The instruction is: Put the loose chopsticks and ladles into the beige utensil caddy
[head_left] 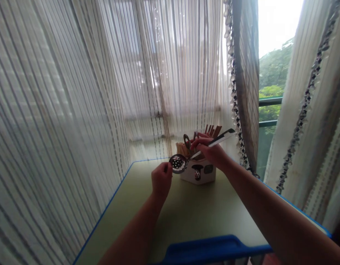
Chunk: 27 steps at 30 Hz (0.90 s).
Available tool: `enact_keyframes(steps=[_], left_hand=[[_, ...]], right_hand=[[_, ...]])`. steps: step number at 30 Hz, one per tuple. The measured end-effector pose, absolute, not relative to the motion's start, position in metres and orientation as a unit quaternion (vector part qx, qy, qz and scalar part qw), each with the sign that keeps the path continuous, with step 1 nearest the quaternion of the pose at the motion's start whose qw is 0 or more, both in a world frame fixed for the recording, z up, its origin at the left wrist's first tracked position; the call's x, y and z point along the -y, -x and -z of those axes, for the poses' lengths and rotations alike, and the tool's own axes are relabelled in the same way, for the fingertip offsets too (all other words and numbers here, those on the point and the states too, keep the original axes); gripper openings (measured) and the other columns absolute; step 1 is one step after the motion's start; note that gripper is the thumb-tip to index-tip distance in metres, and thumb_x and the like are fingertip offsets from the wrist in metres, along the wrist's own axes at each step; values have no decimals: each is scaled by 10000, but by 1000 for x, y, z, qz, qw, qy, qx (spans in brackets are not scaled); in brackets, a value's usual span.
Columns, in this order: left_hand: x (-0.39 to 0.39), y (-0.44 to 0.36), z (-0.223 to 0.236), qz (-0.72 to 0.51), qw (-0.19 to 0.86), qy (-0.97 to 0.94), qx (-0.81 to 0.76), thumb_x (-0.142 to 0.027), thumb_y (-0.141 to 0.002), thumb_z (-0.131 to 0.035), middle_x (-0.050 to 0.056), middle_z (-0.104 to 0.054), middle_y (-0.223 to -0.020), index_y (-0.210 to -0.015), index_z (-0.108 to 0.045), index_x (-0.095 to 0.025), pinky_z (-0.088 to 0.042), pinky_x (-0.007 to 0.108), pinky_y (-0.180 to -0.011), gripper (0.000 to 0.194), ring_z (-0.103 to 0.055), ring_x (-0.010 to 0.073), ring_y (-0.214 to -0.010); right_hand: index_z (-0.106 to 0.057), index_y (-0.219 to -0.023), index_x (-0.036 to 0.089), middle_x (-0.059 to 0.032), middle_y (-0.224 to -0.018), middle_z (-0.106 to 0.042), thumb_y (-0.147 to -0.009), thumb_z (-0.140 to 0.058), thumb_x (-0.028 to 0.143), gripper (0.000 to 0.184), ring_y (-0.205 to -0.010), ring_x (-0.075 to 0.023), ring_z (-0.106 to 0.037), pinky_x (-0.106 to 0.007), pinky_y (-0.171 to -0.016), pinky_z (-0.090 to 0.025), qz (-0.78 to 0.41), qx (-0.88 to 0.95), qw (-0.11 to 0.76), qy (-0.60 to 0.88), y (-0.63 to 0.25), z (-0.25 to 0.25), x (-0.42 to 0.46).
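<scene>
A metal slotted ladle with a round perforated bowl is held tilted above the table, its long handle slanting up to the right to a dark tip. My left hand is closed at the left rim of the bowl. Around the handle my right hand is closed, its fingers close to the upright loops of scissors. Just behind the ladle stands a white utensil holder with a dark mushroom picture on its front. Wooden chopsticks stick out of it, partly hidden by my right hand.
The pale green table has a blue edge and a raised blue bar at its near side. Striped sheer curtains hang behind and to the left. On the right, a gap in the curtains shows a window with a green railing and trees.
</scene>
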State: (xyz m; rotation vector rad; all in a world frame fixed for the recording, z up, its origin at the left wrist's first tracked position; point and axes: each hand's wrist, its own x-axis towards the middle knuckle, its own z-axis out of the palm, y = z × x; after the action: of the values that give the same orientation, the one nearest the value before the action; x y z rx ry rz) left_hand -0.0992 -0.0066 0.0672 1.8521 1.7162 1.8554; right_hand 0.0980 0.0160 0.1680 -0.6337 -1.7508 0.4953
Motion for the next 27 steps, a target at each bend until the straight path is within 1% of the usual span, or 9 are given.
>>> enact_keyframes(steps=[4,7,11,14,16,18,20,23,27], left_hand=[[11,96,-69,-602,43,-602,-523,-412,-871,-470,-29,-569,-468,-729,-653,-168,-400,202,-513,336,-552,108,-453],[11,95,-69,-597,59,-612,-515,-417,-874,-470,-36,-553,-456,-718,-653,-167,-397,199,-508,346,-545,103,-444],[9,94,-63,-574,66,-641,-505,-417,-874,-478,-30,-560,-471,-733,-667,-165,-397,197,-523,345,-554,103,-468],[8,94,-61,-571,46,-650,-500,-425,-881,-473,-20,-570,-488,-743,-676,-163,-399,201,-543,359,-555,106,-492],[9,94,-61,-581,38,-642,-498,-427,-889,-465,-18,-570,-491,-749,-679,-160,-397,203,-545,370,-550,106,-492],[11,93,-61,-591,38,-635,-497,-430,-894,-462,-19,-567,-489,-757,-681,-158,-395,204,-543,376,-546,103,-485],[12,92,-61,-590,40,-640,-492,-444,-893,-465,-17,-573,-499,-766,-683,-158,-398,204,-543,381,-547,103,-489],[14,91,-59,-572,44,-673,-466,-476,-887,-469,-1,-626,-576,-780,-685,-166,-410,204,-553,393,-566,105,-523],[12,93,-54,-546,34,-711,-442,-457,-921,-407,15,-661,-660,-747,-673,-177,-414,210,-555,424,-568,99,-531]], right_hand=[[-693,-652,231,-26,-1058,-680,-695,-526,202,175,-1135,-251,-529,-471,-1061,-290,-251,742,560,270,-103,-167,-9],[-721,-776,240,-36,-1123,-644,-724,-511,204,220,-1151,-243,-513,-444,-1074,-276,-239,740,565,277,-108,-159,-3],[-695,-960,264,-55,-1119,-584,-809,-450,239,289,-1162,-262,-448,-471,-1051,-273,-59,756,573,311,-118,-149,12],[-635,-991,229,-77,-1007,-580,-837,-464,310,244,-1014,-259,-500,-454,-922,-377,52,752,533,383,-124,-151,30],[-606,-876,200,-51,-797,-588,-833,-508,380,210,-785,-206,-543,-371,-737,-445,13,761,490,425,-125,-158,42],[-573,-757,189,-14,-619,-562,-819,-547,454,273,-577,-144,-521,-282,-538,-419,-101,764,457,444,-125,-167,52],[-564,-706,181,-9,-550,-577,-785,-596,511,341,-472,-118,-520,-236,-420,-383,-218,739,458,444,-126,-177,59],[-568,-688,172,-24,-522,-619,-688,-713,523,380,-433,-136,-576,-230,-367,-442,-311,676,508,434,-132,-192,65],[-585,-664,172,-38,-516,-641,-644,-770,490,368,-434,-155,-615,-254,-401,-524,-305,620,577,435,-150,-214,71]])
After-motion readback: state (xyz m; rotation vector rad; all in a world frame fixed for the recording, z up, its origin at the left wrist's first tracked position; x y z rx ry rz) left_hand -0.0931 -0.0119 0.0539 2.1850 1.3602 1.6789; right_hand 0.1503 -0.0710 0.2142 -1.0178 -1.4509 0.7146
